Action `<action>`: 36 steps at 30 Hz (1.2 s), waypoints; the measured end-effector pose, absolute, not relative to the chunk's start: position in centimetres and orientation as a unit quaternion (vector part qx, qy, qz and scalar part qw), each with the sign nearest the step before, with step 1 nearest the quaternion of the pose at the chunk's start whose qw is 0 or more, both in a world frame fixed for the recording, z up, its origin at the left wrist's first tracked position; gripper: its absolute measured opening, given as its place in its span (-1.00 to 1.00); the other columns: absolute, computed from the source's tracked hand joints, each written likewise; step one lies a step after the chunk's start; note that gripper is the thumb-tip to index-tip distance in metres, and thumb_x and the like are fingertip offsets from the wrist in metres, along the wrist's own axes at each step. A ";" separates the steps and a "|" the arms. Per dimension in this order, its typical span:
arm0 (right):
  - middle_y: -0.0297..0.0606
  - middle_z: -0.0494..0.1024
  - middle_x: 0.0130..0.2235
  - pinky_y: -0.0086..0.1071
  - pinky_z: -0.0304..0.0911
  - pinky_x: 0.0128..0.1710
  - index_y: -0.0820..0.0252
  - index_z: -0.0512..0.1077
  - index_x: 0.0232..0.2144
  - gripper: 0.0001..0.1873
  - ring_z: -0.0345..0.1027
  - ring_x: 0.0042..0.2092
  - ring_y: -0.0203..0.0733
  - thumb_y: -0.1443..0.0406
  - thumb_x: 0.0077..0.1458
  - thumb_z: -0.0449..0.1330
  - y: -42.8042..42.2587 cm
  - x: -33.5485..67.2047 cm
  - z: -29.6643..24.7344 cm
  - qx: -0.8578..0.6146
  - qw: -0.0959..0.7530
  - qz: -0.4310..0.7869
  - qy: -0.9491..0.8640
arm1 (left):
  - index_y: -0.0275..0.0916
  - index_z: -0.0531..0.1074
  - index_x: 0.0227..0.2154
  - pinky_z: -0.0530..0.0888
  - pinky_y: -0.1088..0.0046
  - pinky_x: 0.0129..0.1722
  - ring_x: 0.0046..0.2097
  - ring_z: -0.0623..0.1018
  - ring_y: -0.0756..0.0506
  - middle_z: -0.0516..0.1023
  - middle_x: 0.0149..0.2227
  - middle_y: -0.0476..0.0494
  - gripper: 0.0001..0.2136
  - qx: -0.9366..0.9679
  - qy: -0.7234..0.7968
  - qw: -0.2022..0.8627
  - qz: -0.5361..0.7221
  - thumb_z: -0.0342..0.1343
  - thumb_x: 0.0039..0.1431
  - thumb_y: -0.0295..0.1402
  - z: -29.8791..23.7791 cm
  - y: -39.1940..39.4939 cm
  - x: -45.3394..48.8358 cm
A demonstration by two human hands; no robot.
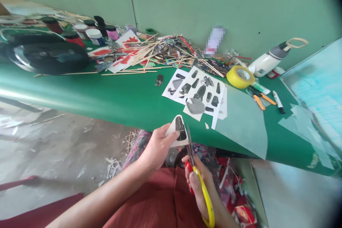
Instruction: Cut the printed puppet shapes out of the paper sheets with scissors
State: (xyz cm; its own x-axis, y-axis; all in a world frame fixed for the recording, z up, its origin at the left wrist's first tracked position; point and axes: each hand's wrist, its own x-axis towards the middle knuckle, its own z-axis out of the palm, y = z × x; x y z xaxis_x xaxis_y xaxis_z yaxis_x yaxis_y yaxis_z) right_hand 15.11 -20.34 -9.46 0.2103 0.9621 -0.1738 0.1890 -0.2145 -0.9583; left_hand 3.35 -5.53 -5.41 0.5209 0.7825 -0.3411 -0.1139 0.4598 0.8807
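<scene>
My left hand (156,146) pinches a small white paper piece (178,129) printed with a black shape, held just in front of the green table's edge. My right hand (199,183) grips scissors with red and yellow handles (199,180); their blades point up and touch the paper's right edge. On the green table (120,96) beyond lie printed sheets with black cut-out shapes (199,91). One grey cut-out piece (195,106) rests on them.
A yellow tape roll (240,76), orange pliers (260,99), a marker (278,101) and a white bottle (269,60) sit to the right. Wooden sticks and scraps (160,51), paint jars (94,34) and a black round object (45,55) crowd the back left. Translucent sheets (243,121) lie at right.
</scene>
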 end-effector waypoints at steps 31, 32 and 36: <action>-0.37 0.33 -0.46 -0.48 0.08 -0.62 0.14 0.38 -0.07 -0.61 0.24 -0.48 -0.27 0.00 0.31 0.01 -20.6 15.2 -10.4 -0.673 0.416 0.416 -0.448 | -0.27 0.37 -0.42 0.32 0.54 -0.58 -0.58 0.44 0.00 0.49 -0.58 -0.01 -0.84 0.410 0.417 0.754 0.299 0.15 0.14 -0.29 -4.8 -5.9 3.5; -0.41 0.27 -0.50 -0.48 0.08 -0.62 0.14 0.38 -0.07 -0.61 0.18 -0.52 -0.28 0.00 0.31 0.01 -20.7 15.2 -10.5 -0.676 0.415 0.414 -0.446 | -0.27 0.37 -0.43 0.33 0.53 -0.58 -0.58 0.44 0.00 0.49 -0.58 -0.01 -0.84 0.410 0.415 0.755 0.299 0.16 0.14 -0.29 -4.8 -5.9 3.5; -0.47 0.13 -0.53 -0.47 0.02 -0.61 0.14 0.38 -0.10 -0.61 0.07 -0.54 -0.30 -0.01 0.30 0.01 -20.5 15.2 -10.3 -0.682 0.400 0.420 -0.446 | -0.27 0.37 -0.43 0.32 0.53 -0.58 -0.58 0.44 0.00 0.50 -0.58 -0.02 -0.84 0.413 0.412 0.754 0.302 0.16 0.14 -0.29 -5.0 -5.9 3.5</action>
